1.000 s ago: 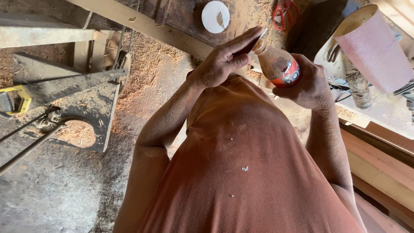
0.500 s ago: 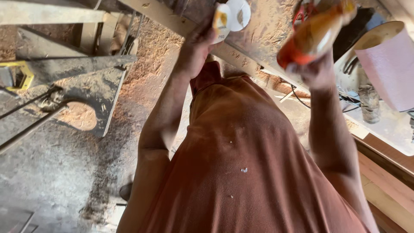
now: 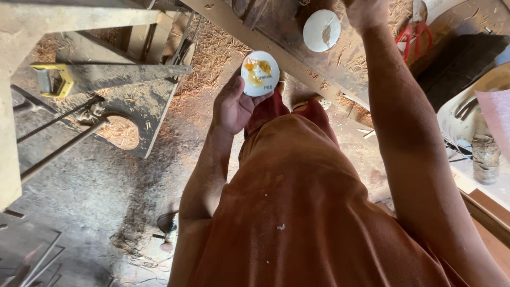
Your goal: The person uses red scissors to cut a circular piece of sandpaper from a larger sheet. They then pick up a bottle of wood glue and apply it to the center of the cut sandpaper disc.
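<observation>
left hand [image 3: 234, 106] cupped, right arm [image 3: 414, 143] raised

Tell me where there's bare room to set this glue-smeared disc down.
Left hand holds the white disc. The bench has a sawdusty bare strip between the second white disc and the red-handled scissors. The far right is crowded: pale plastic chair, dusty jar.

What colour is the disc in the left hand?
White disc, smeared with amber-yellow; head view.

I have one view only, from the head camera, looking steeply down my own chest at close range. My left hand [image 3: 232, 106] sits near mid-frame, my right hand [image 3: 366, 10] cut by the top edge, sawdust-strewn floor [image 3: 79, 212] below.
</observation>
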